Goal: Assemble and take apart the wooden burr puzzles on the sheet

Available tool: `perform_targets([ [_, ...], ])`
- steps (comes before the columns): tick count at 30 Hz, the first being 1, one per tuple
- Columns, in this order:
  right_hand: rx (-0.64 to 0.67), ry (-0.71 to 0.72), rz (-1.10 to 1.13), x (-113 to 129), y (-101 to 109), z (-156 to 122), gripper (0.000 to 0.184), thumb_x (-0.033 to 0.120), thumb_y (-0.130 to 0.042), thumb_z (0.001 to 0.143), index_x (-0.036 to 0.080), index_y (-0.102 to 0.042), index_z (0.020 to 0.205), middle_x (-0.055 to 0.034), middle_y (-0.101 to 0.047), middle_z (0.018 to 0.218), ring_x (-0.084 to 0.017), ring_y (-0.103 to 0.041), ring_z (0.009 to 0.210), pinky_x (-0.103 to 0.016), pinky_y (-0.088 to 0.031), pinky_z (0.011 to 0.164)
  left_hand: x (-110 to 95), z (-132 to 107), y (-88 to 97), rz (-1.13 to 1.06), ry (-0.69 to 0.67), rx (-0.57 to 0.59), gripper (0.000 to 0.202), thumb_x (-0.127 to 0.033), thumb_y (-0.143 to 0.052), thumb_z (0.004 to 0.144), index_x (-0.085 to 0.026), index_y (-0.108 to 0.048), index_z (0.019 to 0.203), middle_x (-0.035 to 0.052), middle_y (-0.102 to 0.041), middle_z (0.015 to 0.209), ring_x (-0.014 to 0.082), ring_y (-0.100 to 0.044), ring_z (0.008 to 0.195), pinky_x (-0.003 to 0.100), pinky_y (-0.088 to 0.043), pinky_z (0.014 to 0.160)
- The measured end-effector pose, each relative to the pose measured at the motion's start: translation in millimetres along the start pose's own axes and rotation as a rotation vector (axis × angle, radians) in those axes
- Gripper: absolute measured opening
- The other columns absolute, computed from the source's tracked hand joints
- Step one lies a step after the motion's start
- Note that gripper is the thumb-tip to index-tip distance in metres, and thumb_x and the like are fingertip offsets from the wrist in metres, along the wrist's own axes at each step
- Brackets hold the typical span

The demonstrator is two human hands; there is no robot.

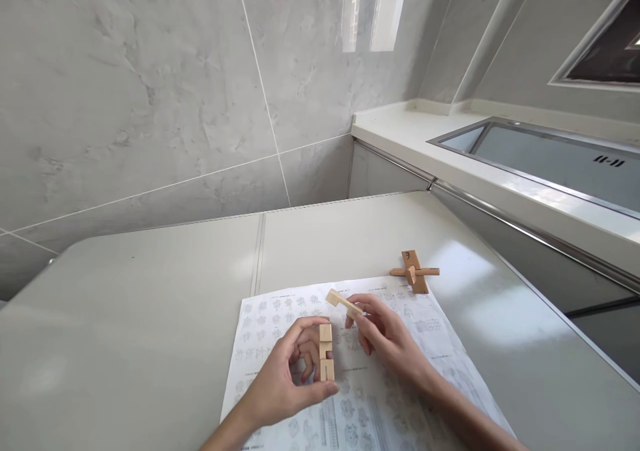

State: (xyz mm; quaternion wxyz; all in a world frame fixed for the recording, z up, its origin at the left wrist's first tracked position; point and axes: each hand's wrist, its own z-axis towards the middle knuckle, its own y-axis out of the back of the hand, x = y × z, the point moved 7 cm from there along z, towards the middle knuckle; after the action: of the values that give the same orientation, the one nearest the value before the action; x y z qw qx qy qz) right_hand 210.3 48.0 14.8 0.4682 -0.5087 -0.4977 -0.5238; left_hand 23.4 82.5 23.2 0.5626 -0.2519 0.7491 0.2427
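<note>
My left hand (295, 371) is closed around a notched wooden puzzle block (326, 352), its thumb at the near end and the index finger at the far end. In my right hand (383, 338), thumb and fingers pinch a slim notched wooden puzzle piece (343, 300), tilted, a little beyond and to the right of the block. The two wooden pieces are apart. Both hands are above a printed instruction sheet (270, 361) with rows of small puzzle drawings. At the sheet's far right corner lies a cross-shaped wooden assembly (414, 272) with a dark mark on one piece.
The pale table (125, 344) has a seam (259, 254) running across it. Beyond its far edge rises a grey tiled wall (150, 91). A white counter (390, 128) with a metal-rimmed sink (540, 154) stands to the right, above grey cabinets (500, 238).
</note>
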Motion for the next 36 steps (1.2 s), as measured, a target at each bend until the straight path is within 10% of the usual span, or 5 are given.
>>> perform_targets([
  [11, 0.247, -0.030, 0.283, 8, -12, -9, 0.031, 0.053, -0.069, 0.103, 0.024, -0.060, 0.107, -0.0028, -0.073, 0.093, -0.011, -0.058, 0.055, -0.027, -0.042, 0.055, 4, 1, 1.1, -0.061, 0.020, -0.024, 0.071, -0.040, -0.089, 0.085, -0.033, -0.048, 0.142, 0.0016, -0.067, 0.105, 0.0143, -0.057, 0.078, 0.031, -0.048, 0.075],
  [17, 0.207, -0.019, 0.111, -1, -14, -14, 0.023, 0.044, -0.073, 0.101, 0.023, -0.063, 0.106, 0.0072, -0.058, 0.064, -0.012, -0.051, 0.055, -0.027, -0.038, 0.056, 2, 0, -1.0, -0.107, 0.020, 0.005, 0.066, -0.032, -0.087, 0.087, -0.033, -0.049, 0.141, 0.0016, -0.069, 0.108, 0.0139, -0.060, 0.079, 0.029, -0.049, 0.074],
  [36, 0.208, -0.018, 0.041, -1, -19, -12, 0.024, 0.044, -0.075, 0.098, 0.022, -0.065, 0.103, 0.0063, -0.061, 0.063, -0.012, -0.052, 0.054, -0.027, -0.038, 0.057, 0, 0, -2.1, -0.101, 0.062, 0.018, 0.070, -0.034, -0.090, 0.085, -0.032, -0.049, 0.142, 0.0039, -0.068, 0.116, 0.0143, -0.060, 0.080, 0.030, -0.049, 0.072],
])
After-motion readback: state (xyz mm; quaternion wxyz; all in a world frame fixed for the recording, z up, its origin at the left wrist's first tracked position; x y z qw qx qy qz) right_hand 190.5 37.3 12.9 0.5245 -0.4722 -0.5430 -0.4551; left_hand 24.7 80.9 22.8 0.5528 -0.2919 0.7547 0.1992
